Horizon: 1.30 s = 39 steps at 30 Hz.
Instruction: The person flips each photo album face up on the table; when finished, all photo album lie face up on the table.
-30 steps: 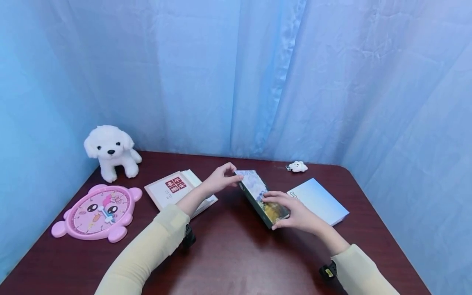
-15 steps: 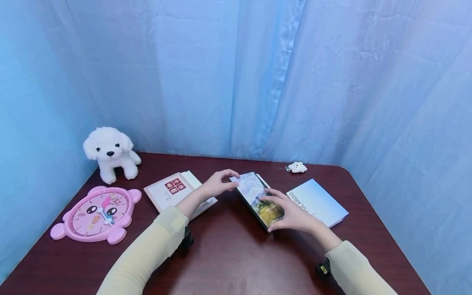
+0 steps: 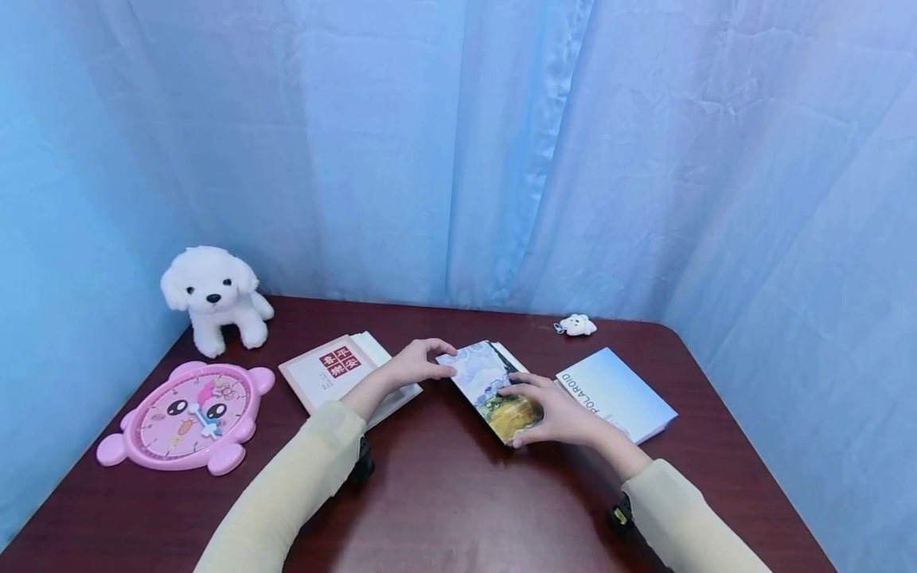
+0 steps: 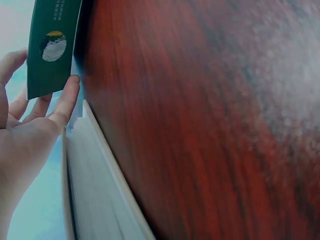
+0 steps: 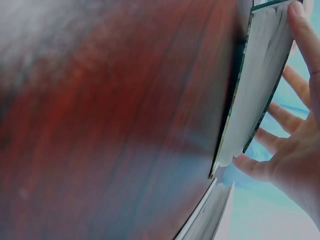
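A book (image 3: 494,387) with a painted cover in pale blue and yellow lies between both hands at mid-table. Its dark green spine (image 4: 52,60) shows in the left wrist view, its white page edges (image 5: 257,75) in the right wrist view. My left hand (image 3: 419,360) pinches the far left corner, thumb on the cover. Over the right side curls my right hand (image 3: 555,410), thumb at the near corner and fingertips along the cover's edge. A white edge (image 3: 510,354) peeks out beyond the book; what it belongs to is hidden.
Left of the book lies a pale book with a red emblem (image 3: 322,382), close to my left wrist. A blue-white POLAROID book (image 3: 623,390) lies right. Around them are a pink clock (image 3: 161,418), a white plush dog (image 3: 215,294) and a small white trinket (image 3: 577,325).
Both hands have brought the painted book left and a little nearer. It has turned flatter, so the spine no longer shows from the head, and a white edge has appeared behind it.
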Each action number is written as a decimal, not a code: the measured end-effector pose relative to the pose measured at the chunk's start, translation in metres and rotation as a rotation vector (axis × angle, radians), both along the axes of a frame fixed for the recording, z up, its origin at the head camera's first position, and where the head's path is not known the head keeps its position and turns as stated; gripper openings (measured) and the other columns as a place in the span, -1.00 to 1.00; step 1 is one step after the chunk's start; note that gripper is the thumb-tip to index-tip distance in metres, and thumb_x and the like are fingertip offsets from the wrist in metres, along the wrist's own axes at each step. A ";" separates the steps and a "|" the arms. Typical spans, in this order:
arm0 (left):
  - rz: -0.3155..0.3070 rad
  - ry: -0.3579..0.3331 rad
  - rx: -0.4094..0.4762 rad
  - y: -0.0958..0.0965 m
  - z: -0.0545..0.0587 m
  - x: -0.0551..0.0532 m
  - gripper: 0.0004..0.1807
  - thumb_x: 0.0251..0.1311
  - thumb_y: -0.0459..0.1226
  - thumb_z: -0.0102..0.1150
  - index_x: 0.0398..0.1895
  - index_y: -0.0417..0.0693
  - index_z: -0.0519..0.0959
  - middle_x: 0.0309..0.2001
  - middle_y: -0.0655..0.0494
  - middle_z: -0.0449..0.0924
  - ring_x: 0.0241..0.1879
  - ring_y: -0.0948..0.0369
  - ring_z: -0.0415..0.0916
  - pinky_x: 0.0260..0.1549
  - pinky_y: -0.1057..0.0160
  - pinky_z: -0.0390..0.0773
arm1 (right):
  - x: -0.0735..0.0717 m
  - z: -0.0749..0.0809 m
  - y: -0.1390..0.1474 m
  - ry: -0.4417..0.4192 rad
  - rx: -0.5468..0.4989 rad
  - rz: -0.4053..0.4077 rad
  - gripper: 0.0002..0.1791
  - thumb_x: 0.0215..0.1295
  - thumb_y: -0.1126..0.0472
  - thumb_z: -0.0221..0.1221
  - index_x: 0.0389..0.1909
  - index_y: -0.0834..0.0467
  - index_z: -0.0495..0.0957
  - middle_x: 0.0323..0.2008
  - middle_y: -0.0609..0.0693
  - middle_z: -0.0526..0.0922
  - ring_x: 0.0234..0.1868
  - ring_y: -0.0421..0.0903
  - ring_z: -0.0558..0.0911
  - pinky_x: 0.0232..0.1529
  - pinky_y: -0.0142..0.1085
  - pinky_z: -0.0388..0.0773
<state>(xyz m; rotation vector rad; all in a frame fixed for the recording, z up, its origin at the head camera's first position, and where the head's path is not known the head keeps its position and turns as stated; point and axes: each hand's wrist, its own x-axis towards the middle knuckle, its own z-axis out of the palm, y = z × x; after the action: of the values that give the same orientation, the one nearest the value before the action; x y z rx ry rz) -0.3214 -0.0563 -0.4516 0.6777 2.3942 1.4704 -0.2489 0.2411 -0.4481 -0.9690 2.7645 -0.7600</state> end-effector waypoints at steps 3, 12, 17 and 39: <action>0.004 0.023 -0.020 -0.001 -0.002 0.000 -0.60 0.10 -0.23 0.31 0.03 -0.11 0.55 0.12 -0.02 0.51 0.05 0.14 0.47 0.02 0.20 0.48 | -0.001 -0.002 -0.001 0.008 0.031 0.004 -0.13 -0.15 -0.40 0.31 0.26 -0.18 0.40 0.41 0.10 0.17 0.37 0.18 0.16 0.21 0.19 0.21; -0.022 0.046 -0.077 -0.005 -0.002 -0.001 -0.60 0.07 -0.25 0.34 0.00 -0.15 0.55 0.07 -0.04 0.55 -0.16 0.21 0.52 -0.10 0.28 0.51 | -0.002 -0.004 0.001 -0.018 0.035 0.003 -0.18 -0.11 -0.35 0.32 0.25 -0.21 0.40 0.42 0.22 0.08 0.38 0.26 0.13 0.20 0.21 0.21; -0.048 0.081 -0.118 -0.011 0.000 0.002 -0.60 0.05 -0.27 0.34 -0.03 -0.19 0.55 0.02 -0.06 0.57 -0.15 0.20 0.49 -0.12 0.28 0.50 | 0.000 -0.001 0.003 -0.056 0.004 0.008 -0.21 -0.07 -0.30 0.33 0.25 -0.15 0.42 0.43 0.22 0.07 0.38 0.28 0.13 0.20 0.22 0.20; -0.041 0.217 -0.264 -0.004 0.022 0.016 -0.49 0.07 -0.16 0.30 0.09 -0.20 0.51 0.08 -0.06 0.52 0.15 0.06 0.40 0.16 0.08 0.38 | 0.004 0.015 0.021 -0.064 -0.038 0.012 -0.23 0.03 -0.17 0.34 0.28 -0.03 0.38 0.42 0.13 0.11 0.37 0.18 0.20 0.15 0.17 0.32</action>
<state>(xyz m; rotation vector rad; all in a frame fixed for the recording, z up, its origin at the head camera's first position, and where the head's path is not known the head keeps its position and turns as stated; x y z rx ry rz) -0.3050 -0.0603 -0.4294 0.8524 2.6531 1.0844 -0.2445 0.2621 -0.4335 -0.9496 2.6973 -0.8291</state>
